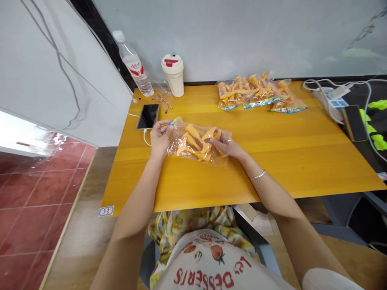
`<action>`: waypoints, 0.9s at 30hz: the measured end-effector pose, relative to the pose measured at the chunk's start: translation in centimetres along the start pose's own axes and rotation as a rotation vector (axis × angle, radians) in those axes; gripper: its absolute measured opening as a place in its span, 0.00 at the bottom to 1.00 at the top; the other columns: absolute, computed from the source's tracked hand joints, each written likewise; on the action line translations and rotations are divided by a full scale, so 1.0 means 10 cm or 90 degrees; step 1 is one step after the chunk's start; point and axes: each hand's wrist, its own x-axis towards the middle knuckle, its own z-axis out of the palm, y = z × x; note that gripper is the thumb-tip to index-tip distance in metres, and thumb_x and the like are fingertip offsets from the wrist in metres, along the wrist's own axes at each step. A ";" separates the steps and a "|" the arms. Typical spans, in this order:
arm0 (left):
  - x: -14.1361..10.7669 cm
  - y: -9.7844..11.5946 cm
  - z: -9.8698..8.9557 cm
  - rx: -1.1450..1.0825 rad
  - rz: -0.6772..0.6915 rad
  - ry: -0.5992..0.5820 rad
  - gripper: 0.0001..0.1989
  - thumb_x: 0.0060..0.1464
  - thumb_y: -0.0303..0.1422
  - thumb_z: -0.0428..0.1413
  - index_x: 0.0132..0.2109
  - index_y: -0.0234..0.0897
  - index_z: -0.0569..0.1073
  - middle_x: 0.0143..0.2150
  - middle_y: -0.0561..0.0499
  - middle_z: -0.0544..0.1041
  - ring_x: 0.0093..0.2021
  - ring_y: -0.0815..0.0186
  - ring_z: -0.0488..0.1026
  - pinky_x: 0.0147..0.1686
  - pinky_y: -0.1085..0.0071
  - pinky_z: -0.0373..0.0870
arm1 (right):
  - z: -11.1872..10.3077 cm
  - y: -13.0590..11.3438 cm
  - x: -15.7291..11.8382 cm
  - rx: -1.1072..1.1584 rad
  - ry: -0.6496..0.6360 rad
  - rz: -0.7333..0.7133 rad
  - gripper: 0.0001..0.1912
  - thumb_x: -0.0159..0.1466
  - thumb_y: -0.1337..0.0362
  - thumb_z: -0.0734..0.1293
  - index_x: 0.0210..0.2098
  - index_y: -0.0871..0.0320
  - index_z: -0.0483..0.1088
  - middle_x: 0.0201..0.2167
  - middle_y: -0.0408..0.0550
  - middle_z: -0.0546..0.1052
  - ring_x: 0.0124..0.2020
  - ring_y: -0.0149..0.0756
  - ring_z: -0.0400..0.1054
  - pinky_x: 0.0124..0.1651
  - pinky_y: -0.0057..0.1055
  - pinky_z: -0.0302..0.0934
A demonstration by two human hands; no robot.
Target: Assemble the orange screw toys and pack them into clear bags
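A clear plastic bag [178,131] lies across the front middle of the wooden table, with several orange plastic pieces [193,141] inside. At its left end, my left hand [161,137] pinches the colourful top strip of the bag. My right hand [228,143] is at the other end, its fingers inside or behind the clear film and wrapped against the orange pieces; which of the two I cannot tell. Behind, near the wall, sit several similar filled bags [256,92] with coloured strips facing me.
On the left stand a water bottle [136,68] and a lidded cup [174,76], with glasses [165,102] and a charging phone [148,116] in front. To the right are a power strip [335,96], cables and another phone [355,123]. A number label [106,211] marks the near left corner.
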 end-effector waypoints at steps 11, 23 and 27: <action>0.01 -0.06 -0.02 0.036 0.035 0.031 0.07 0.50 0.31 0.61 0.38 0.38 0.72 0.27 0.55 0.77 0.27 0.71 0.74 0.30 0.76 0.69 | 0.04 -0.06 0.00 0.057 0.008 -0.012 0.23 0.59 0.47 0.73 0.46 0.54 0.70 0.42 0.47 0.80 0.45 0.41 0.74 0.53 0.39 0.69; -0.17 -0.18 0.14 0.035 -0.123 -0.063 0.31 0.46 0.41 0.70 0.53 0.40 0.66 0.46 0.47 0.78 0.43 0.64 0.79 0.47 0.65 0.76 | 0.05 -0.04 -0.02 0.095 0.055 0.046 0.25 0.58 0.45 0.73 0.46 0.55 0.72 0.43 0.49 0.81 0.45 0.42 0.75 0.51 0.40 0.71; -0.22 -0.18 0.18 0.020 -0.147 -0.090 0.37 0.40 0.39 0.73 0.55 0.39 0.65 0.48 0.45 0.78 0.47 0.61 0.78 0.52 0.61 0.74 | 0.08 -0.02 -0.02 0.162 0.076 0.074 0.26 0.55 0.44 0.74 0.45 0.54 0.71 0.41 0.47 0.81 0.43 0.42 0.76 0.48 0.39 0.72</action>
